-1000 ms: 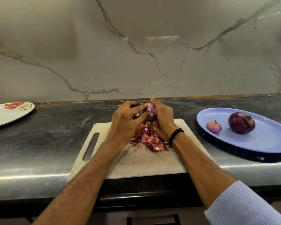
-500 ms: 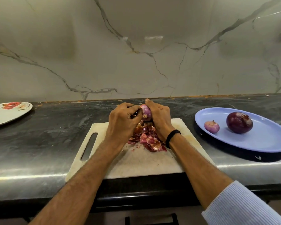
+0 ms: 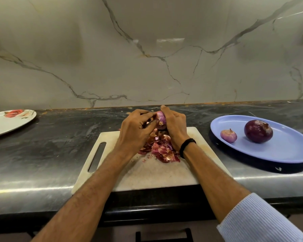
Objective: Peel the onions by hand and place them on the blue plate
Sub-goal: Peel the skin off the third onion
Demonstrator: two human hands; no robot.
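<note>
Fingers [image 3: 165, 111] of right hand [image 3: 175, 127] clamped round the held onion [image 3: 160, 119], pale purple flesh showing at top. Left hand [image 3: 136, 130] has fingers curled, tips pinching at the held onion's left side. Both hands up over far edge of cutting board [image 3: 156, 173]; loose peel pile [image 3: 162, 149] on the board just below. Blue plate [image 3: 287, 151] on tabletop [image 3: 51, 145] to the right, apart from the board, w/ small pale onion [image 3: 228, 136] beside big dark-purple onion [image 3: 258, 131], not touching. White floral plate [image 3: 9, 123] far left. Black wristband [image 3: 186, 145] on right wrist.
</note>
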